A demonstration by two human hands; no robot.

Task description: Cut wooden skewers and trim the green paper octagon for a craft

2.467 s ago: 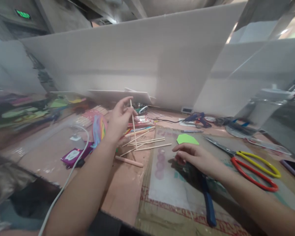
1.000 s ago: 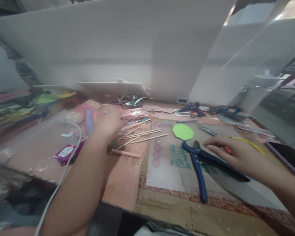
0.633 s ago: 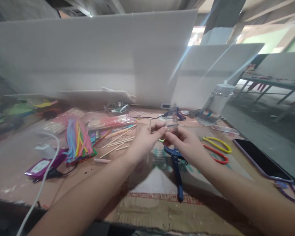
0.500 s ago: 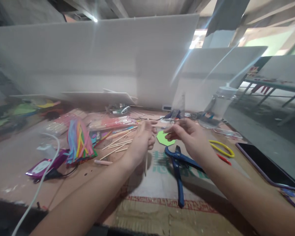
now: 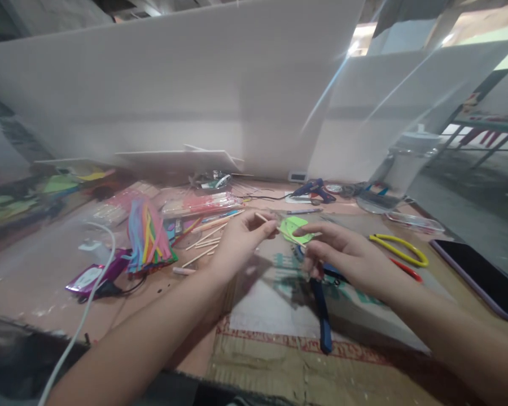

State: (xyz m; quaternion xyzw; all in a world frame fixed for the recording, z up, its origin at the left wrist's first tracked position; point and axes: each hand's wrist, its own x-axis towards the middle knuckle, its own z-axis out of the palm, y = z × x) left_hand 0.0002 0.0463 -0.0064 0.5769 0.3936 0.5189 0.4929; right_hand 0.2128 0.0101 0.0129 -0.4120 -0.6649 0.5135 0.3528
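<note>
My left hand (image 5: 248,237) pinches a thin wooden stick (image 5: 288,235) between thumb and fingers. The stick slants down to the right, its far end meeting the curled fingers of my right hand (image 5: 328,245), whose index finger reaches out above it. Just behind the stick lies a lime-green paper piece (image 5: 294,224), partly covered by my right fingers. Beneath that hand are blue-handled cutters (image 5: 320,316), their head mostly hidden. More wooden sticks (image 5: 203,245) lie scattered left of my left hand.
Left are pipe cleaners (image 5: 150,237), a purple packet (image 5: 91,279) and a white cable (image 5: 84,316). Behind stands a glue gun (image 5: 315,190); right are a clear cup (image 5: 400,172), a yellow loop (image 5: 400,250), a red pen-like item (image 5: 406,269) and a phone (image 5: 478,276).
The stick, which hung down below my left hand, now stretches across between both hands. The clear ruler no longer stands up from my right hand, which has moved lower over the cutters.
</note>
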